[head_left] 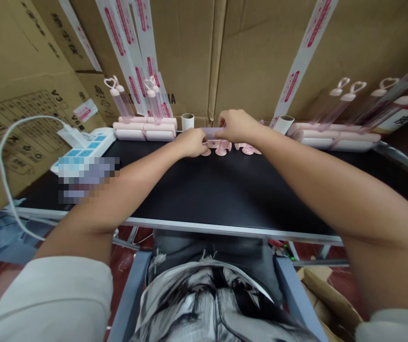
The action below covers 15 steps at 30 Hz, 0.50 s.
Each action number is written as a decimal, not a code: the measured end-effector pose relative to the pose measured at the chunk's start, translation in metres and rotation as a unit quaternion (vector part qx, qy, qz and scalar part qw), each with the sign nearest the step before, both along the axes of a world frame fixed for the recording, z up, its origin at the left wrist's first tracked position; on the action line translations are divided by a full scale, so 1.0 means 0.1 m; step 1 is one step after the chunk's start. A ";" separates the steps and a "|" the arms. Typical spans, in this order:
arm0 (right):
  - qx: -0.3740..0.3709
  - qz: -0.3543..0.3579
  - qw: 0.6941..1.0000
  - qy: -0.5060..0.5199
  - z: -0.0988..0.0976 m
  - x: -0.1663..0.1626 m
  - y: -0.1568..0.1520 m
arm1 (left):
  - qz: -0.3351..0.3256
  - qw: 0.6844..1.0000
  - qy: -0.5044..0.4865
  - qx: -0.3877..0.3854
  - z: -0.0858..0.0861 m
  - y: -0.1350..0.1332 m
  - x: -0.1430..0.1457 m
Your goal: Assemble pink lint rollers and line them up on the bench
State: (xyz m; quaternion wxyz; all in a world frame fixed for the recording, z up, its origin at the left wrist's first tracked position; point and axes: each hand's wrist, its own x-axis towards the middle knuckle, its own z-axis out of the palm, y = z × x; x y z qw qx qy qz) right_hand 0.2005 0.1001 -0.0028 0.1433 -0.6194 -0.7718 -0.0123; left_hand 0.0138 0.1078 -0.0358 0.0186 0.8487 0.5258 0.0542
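Both my hands meet at the far edge of a black table top (207,190). My left hand (191,142) is closed in a pinch on one end of a small pale lilac tube (211,130). My right hand (235,125) is closed on its other end, holding it level just above several pink suction-cup pieces (221,149) that lie on the table.
Clear tubes with pink heart-shaped caps (120,97) stand in pink holders (145,130) at the back left, more lie at the back right (346,102). Two cardboard tape cores (187,121) stand by the cartons (260,47). A white and blue device (90,147) with a cable sits left.
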 end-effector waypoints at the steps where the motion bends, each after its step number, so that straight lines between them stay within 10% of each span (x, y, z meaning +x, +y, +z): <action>1: 0.004 0.000 1.000 0.004 0.01 0.01 -0.02 | 0.000 1.000 -0.007 -0.003 0.01 -0.02 0.00; 15: 0.118 0.013 0.989 0.084 0.06 0.23 -0.50 | -0.003 0.998 0.040 0.038 -0.05 -0.13 -0.07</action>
